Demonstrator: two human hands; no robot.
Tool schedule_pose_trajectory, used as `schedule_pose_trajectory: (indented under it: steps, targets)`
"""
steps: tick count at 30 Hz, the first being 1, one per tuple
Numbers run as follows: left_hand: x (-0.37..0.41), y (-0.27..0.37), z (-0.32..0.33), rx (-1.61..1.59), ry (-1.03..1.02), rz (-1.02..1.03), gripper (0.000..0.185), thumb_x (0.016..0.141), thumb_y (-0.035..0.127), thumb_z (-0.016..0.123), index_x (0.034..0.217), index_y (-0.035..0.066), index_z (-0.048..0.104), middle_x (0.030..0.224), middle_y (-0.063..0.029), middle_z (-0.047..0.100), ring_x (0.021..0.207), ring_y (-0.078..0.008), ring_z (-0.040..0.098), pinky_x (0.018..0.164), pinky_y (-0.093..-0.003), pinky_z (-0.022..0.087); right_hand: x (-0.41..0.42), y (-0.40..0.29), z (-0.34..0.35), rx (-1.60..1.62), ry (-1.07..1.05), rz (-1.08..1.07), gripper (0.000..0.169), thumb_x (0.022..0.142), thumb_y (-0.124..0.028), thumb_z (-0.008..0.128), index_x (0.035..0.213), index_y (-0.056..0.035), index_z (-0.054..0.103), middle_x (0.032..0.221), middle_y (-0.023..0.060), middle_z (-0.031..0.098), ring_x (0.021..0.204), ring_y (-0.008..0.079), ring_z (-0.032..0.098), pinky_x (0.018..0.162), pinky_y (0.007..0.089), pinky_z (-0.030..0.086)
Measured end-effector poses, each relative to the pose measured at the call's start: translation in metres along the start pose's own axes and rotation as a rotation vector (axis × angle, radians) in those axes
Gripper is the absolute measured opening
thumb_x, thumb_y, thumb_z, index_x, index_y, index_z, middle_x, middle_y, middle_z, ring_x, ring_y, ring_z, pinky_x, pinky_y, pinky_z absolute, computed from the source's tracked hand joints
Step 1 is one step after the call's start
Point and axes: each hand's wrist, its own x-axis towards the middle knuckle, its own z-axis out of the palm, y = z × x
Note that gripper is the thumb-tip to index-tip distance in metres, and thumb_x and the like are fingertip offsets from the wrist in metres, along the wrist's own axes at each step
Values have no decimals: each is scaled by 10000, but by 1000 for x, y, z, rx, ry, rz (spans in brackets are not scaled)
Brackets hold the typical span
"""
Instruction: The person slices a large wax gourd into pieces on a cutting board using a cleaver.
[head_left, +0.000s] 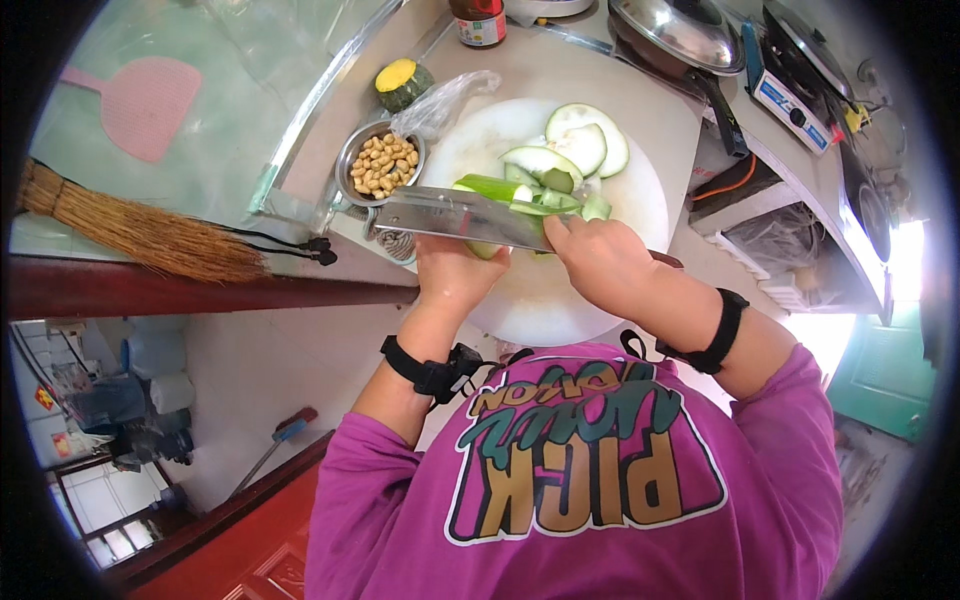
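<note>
In my right hand (596, 255) is a cleaver (465, 217), its wide metal blade pointing left over the round white cutting board (525, 311). My left hand (454, 274) is just below the blade, its fingers partly hidden, around a piece of green vegetable (486, 249). Beyond the blade lies a green vegetable piece with a pale cut end (491, 187), beside cut green pieces (596, 208). Large pale slices with green rims (611, 139) overlap near the board's far right.
A metal bowl of peanuts (382, 166), a clear plastic bag (450, 101) and a cut squash (405, 84) stand left of the board. Behind are a jar (478, 22) and a lidded pan (679, 34). A straw broom (142, 225) lies at far left.
</note>
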Motion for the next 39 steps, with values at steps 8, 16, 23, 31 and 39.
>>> schedule_pose_trajectory:
  steps: [8,16,23,31,39]
  targets:
    - [2,5,-3,0,237,82,647,562,209,777,1114,-11,520,1146,-221,498,1054,-399,462,954,-454,375,27,0,4,103,-21,75,127,741,-12,513,861,26,525,739,189,626,674,348,635,563,419,509]
    - [-7,3,-7,-46,144,67,680,577,219,769,1141,-48,502,1169,-247,473,1136,-398,414,999,-428,343,23,-20,2,120,-5,106,123,750,-36,522,838,45,552,731,198,633,681,350,641,584,421,520]
    - [-3,12,-5,74,132,-6,767,589,253,764,1174,-66,385,1109,-240,446,1069,-397,425,937,-440,366,53,-15,-5,52,-104,160,142,745,-55,548,806,8,659,822,209,658,789,343,657,684,407,527]
    - [-10,3,-14,102,61,153,858,584,242,780,1244,-58,321,1114,-215,439,1071,-380,433,930,-435,383,52,37,-43,499,-333,475,191,738,-101,540,826,28,649,676,172,634,617,302,634,579,395,506]
    - [1,3,-15,62,2,138,855,569,219,786,1247,-58,346,1155,-223,443,1103,-392,431,952,-426,389,-1,7,-13,81,-19,169,143,749,-37,488,846,-1,586,745,209,632,728,370,629,676,443,500]
